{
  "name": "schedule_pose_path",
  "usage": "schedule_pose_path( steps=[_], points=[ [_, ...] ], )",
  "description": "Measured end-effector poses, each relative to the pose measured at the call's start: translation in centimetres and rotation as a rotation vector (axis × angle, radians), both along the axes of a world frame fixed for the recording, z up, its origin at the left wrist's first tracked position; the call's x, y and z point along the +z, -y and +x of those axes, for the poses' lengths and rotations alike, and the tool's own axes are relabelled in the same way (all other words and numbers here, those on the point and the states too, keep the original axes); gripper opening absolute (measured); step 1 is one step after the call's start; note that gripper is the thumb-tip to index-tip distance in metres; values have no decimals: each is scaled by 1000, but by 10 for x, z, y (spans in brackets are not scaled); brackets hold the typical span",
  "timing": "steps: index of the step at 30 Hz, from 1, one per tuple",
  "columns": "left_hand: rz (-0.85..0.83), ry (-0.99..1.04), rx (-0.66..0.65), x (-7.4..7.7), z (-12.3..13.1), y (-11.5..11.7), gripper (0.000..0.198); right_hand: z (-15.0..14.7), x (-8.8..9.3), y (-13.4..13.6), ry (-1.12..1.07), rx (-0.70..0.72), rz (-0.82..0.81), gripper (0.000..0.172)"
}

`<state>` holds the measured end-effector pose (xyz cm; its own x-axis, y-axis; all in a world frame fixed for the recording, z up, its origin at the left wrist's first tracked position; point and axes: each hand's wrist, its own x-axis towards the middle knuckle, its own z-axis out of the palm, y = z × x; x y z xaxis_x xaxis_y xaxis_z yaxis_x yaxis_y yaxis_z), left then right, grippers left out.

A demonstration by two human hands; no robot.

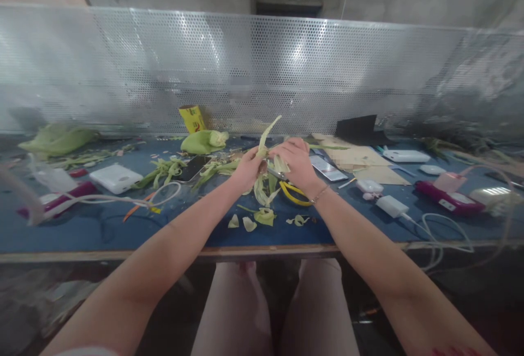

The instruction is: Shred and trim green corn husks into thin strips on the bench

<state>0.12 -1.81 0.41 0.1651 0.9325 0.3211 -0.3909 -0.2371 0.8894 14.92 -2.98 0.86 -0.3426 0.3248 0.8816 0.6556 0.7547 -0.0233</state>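
Over the middle of the blue table, my left hand is closed on pale green corn husk strips. One strip sticks up above the fingers, and others hang down between the hands. My right hand meets it from the other side, its fingers bent around the same husk bundle; the fingertips are partly hidden. Just below the right hand lies a yellow loop, with a metallic piece near it; whether they are joined I cannot tell. Cut husk pieces lie in front of both hands.
An unhusked corn ear and a yellow packet stand behind. A phone, cardboard, a white charger and cables are to the right. At left are a white box and husk scraps. A perforated metal screen closes the back.
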Motion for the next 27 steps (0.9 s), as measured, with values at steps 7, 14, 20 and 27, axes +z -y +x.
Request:
schedule_pose_path(
  steps=[7, 14, 20, 27],
  points=[
    [81, -89, 37, -5, -3, -6, 27, 1, 3, -5, -39, 64, -6, 9],
    [124, -161, 40, -7, -5, -7, 26, -3, 1, -11, -204, 132, -264, 12],
    [128, -143, -1, -6, -3, -5, 31, -7, -1, -20, -479, 228, -627, 23],
    [99, -182, -71, -10, -5, -9, 34, -5, 13, -7, -424, 249, -745, 32]
  ],
)
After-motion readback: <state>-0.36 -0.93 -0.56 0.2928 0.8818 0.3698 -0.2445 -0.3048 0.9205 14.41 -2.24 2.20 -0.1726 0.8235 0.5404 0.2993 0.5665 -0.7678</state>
